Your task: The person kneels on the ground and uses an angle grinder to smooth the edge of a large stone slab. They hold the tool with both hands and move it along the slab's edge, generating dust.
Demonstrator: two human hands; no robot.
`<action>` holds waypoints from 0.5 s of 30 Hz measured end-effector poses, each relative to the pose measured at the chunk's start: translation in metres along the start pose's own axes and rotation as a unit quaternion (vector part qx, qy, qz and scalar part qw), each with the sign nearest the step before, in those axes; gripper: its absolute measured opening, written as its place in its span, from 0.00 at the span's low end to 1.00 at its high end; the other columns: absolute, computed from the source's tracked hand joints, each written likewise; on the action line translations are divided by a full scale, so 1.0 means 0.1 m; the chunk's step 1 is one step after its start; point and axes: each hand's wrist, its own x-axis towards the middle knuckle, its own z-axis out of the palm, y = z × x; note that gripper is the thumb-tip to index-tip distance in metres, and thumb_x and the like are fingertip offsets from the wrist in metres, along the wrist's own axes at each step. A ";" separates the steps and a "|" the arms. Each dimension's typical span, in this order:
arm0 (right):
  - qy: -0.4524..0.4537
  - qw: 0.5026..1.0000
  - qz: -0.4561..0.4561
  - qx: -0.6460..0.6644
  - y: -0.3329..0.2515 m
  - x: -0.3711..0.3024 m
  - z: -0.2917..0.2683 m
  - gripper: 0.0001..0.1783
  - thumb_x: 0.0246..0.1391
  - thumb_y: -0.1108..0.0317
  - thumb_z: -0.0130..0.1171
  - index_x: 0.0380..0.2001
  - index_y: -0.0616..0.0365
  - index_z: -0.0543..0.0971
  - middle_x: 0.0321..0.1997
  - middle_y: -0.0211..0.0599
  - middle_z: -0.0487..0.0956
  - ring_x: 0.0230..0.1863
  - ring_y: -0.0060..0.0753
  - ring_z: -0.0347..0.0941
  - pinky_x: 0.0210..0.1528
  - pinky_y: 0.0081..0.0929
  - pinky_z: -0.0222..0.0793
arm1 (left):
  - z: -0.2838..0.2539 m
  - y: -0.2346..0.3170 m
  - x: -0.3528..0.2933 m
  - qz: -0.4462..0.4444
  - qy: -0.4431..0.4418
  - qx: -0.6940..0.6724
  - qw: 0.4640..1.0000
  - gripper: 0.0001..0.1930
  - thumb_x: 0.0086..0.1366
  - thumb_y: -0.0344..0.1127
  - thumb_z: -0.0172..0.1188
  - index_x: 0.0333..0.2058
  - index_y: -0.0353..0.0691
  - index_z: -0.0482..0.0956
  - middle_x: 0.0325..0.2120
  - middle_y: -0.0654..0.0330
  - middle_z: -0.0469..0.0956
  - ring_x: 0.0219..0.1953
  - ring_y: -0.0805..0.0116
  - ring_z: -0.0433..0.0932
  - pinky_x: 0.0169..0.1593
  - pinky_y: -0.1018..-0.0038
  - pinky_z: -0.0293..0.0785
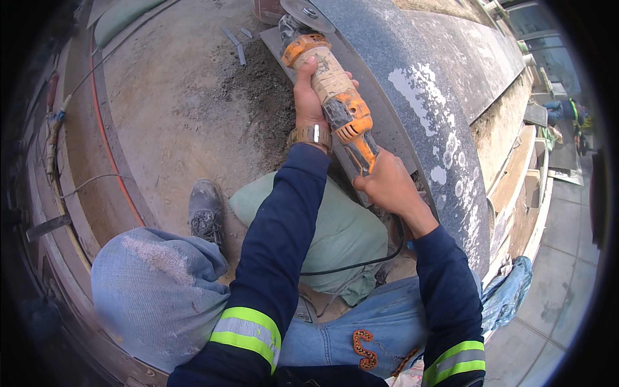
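Note:
An orange, dust-coated angle grinder (pixel 335 97) points away from me, its round disc (pixel 306 13) at the near end of a dark polished granite slab (pixel 425 84). My left hand (pixel 308 97), with a metal watch at the wrist, grips the grinder's body near the head. Around the rear handle my right hand (pixel 390 187) is closed. The grinder's black cable (pixel 361 263) loops down toward my lap. Both sleeves are dark blue with yellow reflective bands.
A pale green sack (pixel 335 232) lies under my arms. My knee in dusty jeans (pixel 155 290) and a grey shoe (pixel 206 209) rest on dusty ground. An orange hose (pixel 106 148) runs along the left. More slabs and wooden planks (pixel 516 174) lie right; a distant person (pixel 567 109) crouches.

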 end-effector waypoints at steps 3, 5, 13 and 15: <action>0.005 1.000 -0.004 -0.003 -0.02 0.02 0.00 0.23 0.44 0.70 0.65 0.42 0.73 0.75 0.37 0.69 0.81 0.46 0.68 0.79 0.51 0.49 0.75 | -0.01 0.03 0.04 -0.005 -0.001 0.000 1.000 0.34 0.63 0.60 0.59 0.53 0.36 0.65 0.36 0.45 0.78 0.34 0.51 0.85 0.34 0.55 0.87; 0.009 1.000 -0.006 -0.016 -0.06 0.03 -0.01 0.23 0.44 0.69 0.65 0.42 0.73 0.75 0.37 0.69 0.81 0.46 0.68 0.79 0.50 0.49 0.75 | -0.01 0.04 0.06 -0.010 0.003 0.005 1.000 0.34 0.62 0.60 0.59 0.54 0.36 0.65 0.36 0.45 0.78 0.34 0.51 0.85 0.34 0.55 0.87; -0.010 1.000 0.021 -0.004 -0.16 0.12 -0.04 0.22 0.44 0.69 0.66 0.41 0.73 0.75 0.34 0.66 0.82 0.43 0.65 0.81 0.47 0.49 0.76 | -0.01 0.11 0.15 -0.008 0.006 0.023 1.000 0.35 0.62 0.61 0.60 0.53 0.37 0.67 0.36 0.46 0.78 0.35 0.51 0.85 0.35 0.55 0.86; -0.016 0.999 0.030 0.001 -0.19 0.14 -0.04 0.22 0.44 0.69 0.66 0.40 0.73 0.75 0.33 0.65 0.82 0.42 0.64 0.82 0.46 0.48 0.76 | -0.03 0.13 0.18 -0.010 0.007 0.020 1.000 0.35 0.62 0.61 0.60 0.53 0.37 0.67 0.36 0.46 0.79 0.35 0.50 0.85 0.35 0.55 0.86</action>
